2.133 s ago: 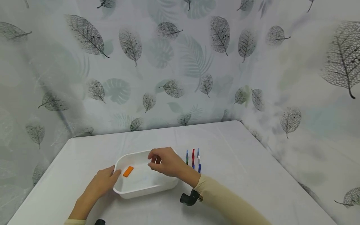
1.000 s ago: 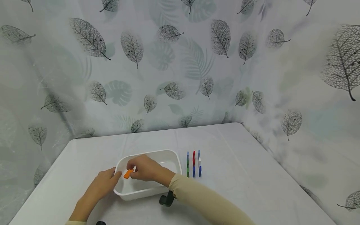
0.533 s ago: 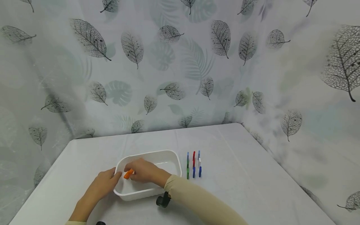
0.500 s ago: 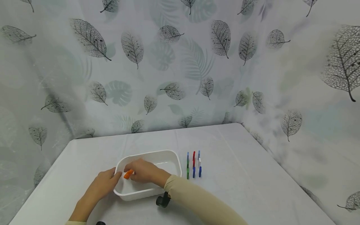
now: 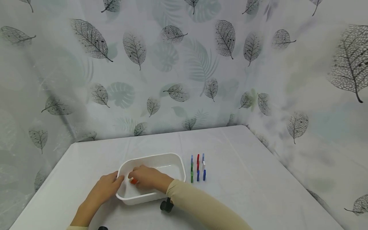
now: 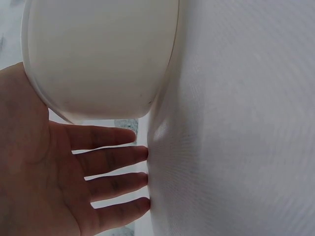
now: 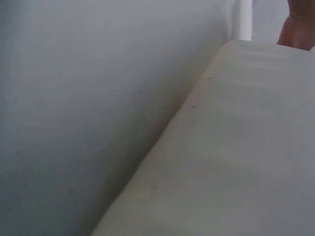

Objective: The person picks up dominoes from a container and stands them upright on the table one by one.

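A white plastic tub (image 5: 152, 198) stands on the table. My left hand (image 5: 104, 188) rests at its left end, thumb over the rim. In the left wrist view the other fingers (image 6: 113, 160) are straight and spread outside the wall, tips at the tablecloth. Inside the tub, my right hand (image 5: 148, 177) pinches a small orange domino block (image 5: 134, 181), mostly hidden by the fingers. The right wrist view shows chiefly the tub's outer wall (image 7: 236, 137), with a bit of skin at the top right.
Right of the tub, upright domino blocks stand in three short columns: green (image 5: 191, 177), red (image 5: 197, 166), blue (image 5: 204, 175), light blue (image 5: 203, 157) and white (image 5: 203, 165). The white-covered table (image 5: 244, 191) meets a leaf-printed curtain (image 5: 178, 70) at the back.
My right hand has reached left and down into the tub and taken hold of the orange domino block, which lay flat earlier and now shows less. My left hand has stayed at the rim.
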{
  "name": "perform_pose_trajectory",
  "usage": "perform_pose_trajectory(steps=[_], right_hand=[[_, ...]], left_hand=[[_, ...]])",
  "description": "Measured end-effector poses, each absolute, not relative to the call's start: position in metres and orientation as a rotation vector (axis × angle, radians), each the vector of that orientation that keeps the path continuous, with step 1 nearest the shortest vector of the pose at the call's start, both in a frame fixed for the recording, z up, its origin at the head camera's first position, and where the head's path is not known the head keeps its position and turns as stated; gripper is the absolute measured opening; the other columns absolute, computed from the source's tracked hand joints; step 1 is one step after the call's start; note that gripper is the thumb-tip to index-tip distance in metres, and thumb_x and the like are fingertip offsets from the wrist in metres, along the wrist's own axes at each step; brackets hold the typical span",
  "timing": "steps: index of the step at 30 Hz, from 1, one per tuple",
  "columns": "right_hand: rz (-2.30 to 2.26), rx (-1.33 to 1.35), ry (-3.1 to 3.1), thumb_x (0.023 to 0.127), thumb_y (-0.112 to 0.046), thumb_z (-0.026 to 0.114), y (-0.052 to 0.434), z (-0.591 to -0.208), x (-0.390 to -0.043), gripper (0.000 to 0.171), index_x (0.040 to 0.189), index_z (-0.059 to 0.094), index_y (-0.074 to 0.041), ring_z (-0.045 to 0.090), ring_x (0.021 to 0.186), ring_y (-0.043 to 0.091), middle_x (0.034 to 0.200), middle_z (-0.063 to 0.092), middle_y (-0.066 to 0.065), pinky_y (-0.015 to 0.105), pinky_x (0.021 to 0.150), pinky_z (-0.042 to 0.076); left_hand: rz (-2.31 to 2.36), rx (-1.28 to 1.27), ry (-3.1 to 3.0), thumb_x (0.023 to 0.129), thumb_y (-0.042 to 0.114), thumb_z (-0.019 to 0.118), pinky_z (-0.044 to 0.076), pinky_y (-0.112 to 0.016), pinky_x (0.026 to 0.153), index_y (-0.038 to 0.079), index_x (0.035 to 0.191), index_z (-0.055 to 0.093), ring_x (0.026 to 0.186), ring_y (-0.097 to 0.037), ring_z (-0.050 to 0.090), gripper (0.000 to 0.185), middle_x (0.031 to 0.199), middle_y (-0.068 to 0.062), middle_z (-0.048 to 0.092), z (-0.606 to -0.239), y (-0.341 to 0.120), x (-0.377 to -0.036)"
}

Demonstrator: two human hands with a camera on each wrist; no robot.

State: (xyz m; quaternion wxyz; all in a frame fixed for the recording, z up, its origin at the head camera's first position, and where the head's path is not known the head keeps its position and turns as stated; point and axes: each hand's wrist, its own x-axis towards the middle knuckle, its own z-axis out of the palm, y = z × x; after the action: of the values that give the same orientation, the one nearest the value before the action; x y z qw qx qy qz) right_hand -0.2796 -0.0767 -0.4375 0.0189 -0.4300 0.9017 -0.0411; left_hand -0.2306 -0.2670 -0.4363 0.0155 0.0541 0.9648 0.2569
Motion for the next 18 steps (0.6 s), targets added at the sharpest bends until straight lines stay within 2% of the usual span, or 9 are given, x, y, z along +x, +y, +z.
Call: perform_pose_trajectory(steps=[5, 8, 13, 18], right_hand=[[-0.003, -1.435, 2.848, 0.096, -0.015, 0.075, -0.0771, -0.4396, -0.2779, 0.017, 0.109, 0.078, -0.025, 0.051, 0.076, 0.005, 0.09, 0.057, -0.007, 0.016, 0.066, 0.042], [0.042, -1.433, 2.883, 0.1, -0.02, 0.072, -0.0768, -0.4399, -0.2752, 0.009, 0.104, 0.078, -0.025, 0.048, 0.07, 0.006, 0.087, 0.055, -0.006, 0.018, 0.06, 0.041], [0.197, -1.431, 2.928, 0.104, -0.021, 0.067, -0.0765, -0.438, -0.27, 0.008, 0.11, 0.072, -0.021, 0.056, 0.073, 0.006, 0.092, 0.06, -0.005, 0.02, 0.063, 0.049], [0.107, -1.388, 2.944, 0.105, -0.022, 0.065, -0.0766, -0.4371, -0.2706, 0.007, 0.109, 0.066, -0.017, 0.064, 0.083, 0.007, 0.095, 0.065, -0.004, 0.021, 0.07, 0.053]], left_hand=[[0.797, 0.155, 3.0, 0.108, 0.03, 0.048, 0.053, -0.059, 0.086, -0.01, 0.138, 0.057, 0.096, -0.03, 0.064, 0.05, 0.125, -0.029, 0.066, -0.4365, -0.2671, -0.2299], [0.803, 0.152, 2.997, 0.108, 0.029, 0.049, 0.054, -0.058, 0.085, -0.009, 0.138, 0.058, 0.094, -0.029, 0.064, 0.05, 0.124, -0.029, 0.067, -0.4365, -0.2665, -0.229], [0.812, 0.148, 2.991, 0.108, 0.03, 0.048, 0.055, -0.057, 0.083, -0.008, 0.138, 0.058, 0.093, -0.028, 0.064, 0.05, 0.124, -0.028, 0.067, -0.4362, -0.2655, -0.2288], [0.805, 0.158, 3.004, 0.108, 0.03, 0.048, 0.054, -0.059, 0.085, -0.009, 0.139, 0.057, 0.098, -0.032, 0.067, 0.05, 0.124, -0.029, 0.067, -0.4361, -0.2652, -0.2283]])
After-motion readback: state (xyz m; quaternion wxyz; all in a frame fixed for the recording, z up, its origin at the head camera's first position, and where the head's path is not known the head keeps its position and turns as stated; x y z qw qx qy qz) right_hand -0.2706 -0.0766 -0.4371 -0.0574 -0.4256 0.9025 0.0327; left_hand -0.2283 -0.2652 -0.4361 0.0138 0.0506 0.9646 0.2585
